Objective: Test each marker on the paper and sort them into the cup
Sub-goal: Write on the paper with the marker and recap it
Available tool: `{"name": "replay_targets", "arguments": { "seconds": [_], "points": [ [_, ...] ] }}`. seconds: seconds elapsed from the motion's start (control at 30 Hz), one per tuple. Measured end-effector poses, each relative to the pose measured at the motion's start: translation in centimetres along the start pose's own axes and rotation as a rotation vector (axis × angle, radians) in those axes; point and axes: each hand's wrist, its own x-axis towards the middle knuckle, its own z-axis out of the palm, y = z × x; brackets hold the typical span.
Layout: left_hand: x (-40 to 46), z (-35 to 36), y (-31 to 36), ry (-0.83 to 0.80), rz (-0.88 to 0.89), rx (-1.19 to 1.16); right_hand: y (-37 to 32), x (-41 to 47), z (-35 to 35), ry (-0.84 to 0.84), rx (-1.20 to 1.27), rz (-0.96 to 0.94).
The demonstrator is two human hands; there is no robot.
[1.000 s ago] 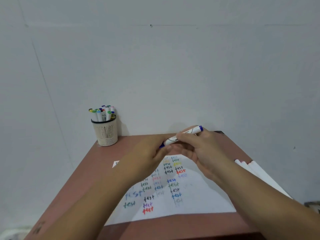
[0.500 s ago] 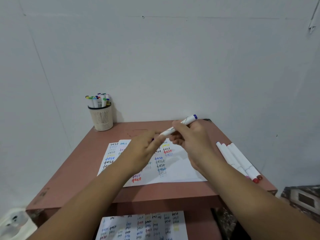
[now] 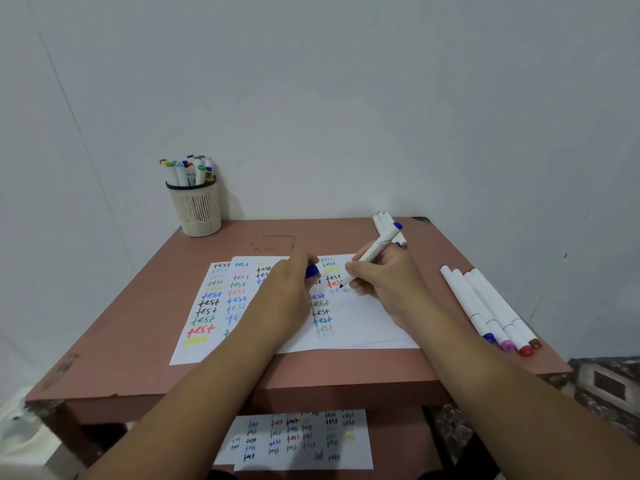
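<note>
Lowered marker in right hand, tip down-left on paper; cap in left hand.

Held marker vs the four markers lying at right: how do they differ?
The held marker is uncapped, tilted, tip at the paper, gripped by the right hand; its blue cap is in the left hand. The four markers lie capped, flat, side by side on the table, untouched. All have white barrels.

cap now off, held in left hand | right hand lowers marker | tip now on paper
</note>
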Motion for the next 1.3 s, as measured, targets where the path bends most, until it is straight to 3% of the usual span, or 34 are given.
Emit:
{"name": "replay_targets", "arguments": {
  "seconds": [0.33, 0.43, 1.3],
  "points": [
    [0.2, 0.0, 0.3, 0.016, 0.033, 0.117, 0.5, 0.1, 0.5, -0.04, -0.226, -0.039],
    [0.2, -0.2, 0.8, -0.01, -0.03, 0.108, 0.5, 0.0, 0.6, -0.049, -0.274, -0.035],
    [0.2, 0.3, 0.3, -0.021, -0.068, 0.061, 1.0, 0.3, 0.5, 0.053, -0.313, -0.062]
  ]
}}
